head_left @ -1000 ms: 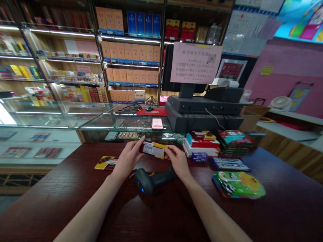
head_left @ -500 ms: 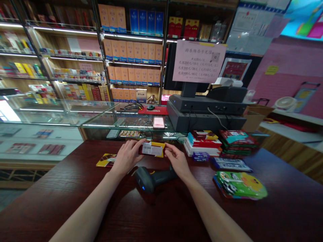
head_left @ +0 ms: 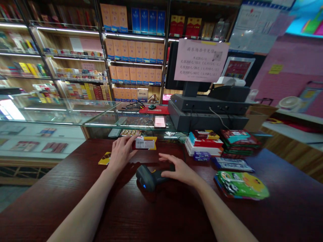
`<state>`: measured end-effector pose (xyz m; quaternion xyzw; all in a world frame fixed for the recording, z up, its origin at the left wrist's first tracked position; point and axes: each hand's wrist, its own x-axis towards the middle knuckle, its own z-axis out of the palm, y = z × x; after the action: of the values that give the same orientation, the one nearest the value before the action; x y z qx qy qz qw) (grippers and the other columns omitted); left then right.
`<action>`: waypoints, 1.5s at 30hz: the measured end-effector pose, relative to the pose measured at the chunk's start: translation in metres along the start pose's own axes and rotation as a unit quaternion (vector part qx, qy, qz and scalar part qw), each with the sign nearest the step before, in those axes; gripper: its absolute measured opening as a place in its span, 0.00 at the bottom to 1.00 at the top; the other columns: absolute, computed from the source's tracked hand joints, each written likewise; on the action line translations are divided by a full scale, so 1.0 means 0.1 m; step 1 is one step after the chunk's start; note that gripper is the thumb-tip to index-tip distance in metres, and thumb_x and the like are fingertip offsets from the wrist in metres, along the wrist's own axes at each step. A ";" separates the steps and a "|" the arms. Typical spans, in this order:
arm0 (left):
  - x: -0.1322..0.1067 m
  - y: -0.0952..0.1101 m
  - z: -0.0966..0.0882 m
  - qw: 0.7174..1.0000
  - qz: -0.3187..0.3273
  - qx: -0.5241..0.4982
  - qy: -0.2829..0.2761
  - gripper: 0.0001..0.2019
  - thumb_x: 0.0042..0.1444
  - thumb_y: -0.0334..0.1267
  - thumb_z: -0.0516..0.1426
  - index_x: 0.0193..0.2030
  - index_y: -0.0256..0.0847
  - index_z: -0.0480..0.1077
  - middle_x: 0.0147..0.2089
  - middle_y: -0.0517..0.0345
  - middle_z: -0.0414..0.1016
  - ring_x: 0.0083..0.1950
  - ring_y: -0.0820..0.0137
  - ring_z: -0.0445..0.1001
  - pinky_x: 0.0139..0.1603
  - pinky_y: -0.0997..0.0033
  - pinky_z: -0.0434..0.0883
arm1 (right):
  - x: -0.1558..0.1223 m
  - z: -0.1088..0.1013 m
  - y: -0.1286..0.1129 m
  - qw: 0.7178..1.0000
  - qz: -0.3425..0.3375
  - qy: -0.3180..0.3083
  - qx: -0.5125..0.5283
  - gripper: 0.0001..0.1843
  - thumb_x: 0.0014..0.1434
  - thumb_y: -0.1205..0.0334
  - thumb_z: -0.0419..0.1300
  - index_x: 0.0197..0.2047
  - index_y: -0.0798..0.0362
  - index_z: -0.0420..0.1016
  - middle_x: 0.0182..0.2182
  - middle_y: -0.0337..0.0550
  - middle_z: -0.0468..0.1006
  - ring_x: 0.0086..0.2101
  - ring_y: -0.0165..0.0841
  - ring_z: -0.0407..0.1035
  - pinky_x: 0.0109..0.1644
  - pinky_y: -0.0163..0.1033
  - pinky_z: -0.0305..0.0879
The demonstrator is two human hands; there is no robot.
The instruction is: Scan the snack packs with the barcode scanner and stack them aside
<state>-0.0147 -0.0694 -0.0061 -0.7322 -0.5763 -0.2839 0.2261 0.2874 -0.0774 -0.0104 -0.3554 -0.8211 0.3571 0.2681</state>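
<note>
My left hand (head_left: 122, 153) grips one end of a chocolate bar pack (head_left: 145, 144), yellow and dark red, raised above the table with its white barcode label facing me. Fingers spread, my right hand (head_left: 178, 169) hovers at the handle of a black barcode scanner (head_left: 148, 178); whether it touches the handle I cannot tell. The scanner lies on the dark wooden table (head_left: 141, 218), a blue light lit on its head. Partly behind my left wrist lies another yellow chocolate pack (head_left: 104, 159).
To the right sit stacked chocolate boxes (head_left: 204, 148), darker packs (head_left: 239, 143), purple packs (head_left: 202, 156), blue-white bars (head_left: 233, 164) and a green duck-print package (head_left: 242, 185). Behind stand a glass counter (head_left: 131, 122) and a register monitor (head_left: 171, 67) bearing a paper sign.
My right hand has let go of the chocolate pack and moved down to the scanner's handle, fingers opening. My left hand still holds the pack, shifted slightly left.
</note>
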 end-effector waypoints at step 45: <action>-0.06 -0.06 0.07 0.998 -0.051 0.029 0.023 0.31 0.56 0.42 0.63 0.67 0.49 0.62 0.57 0.45 0.70 0.57 0.53 0.68 0.58 0.53 0.64 | -0.01 0.13 -0.24 0.983 -0.034 0.043 -0.176 0.24 0.60 0.53 0.66 0.58 0.44 0.71 0.50 0.44 0.76 0.52 0.42 0.68 0.55 0.45 0.58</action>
<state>-0.0205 -0.0674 -0.0153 -0.6885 -0.6154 -0.2949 0.2457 0.2696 -0.0948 0.0002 -0.3842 -0.8702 0.1824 0.2488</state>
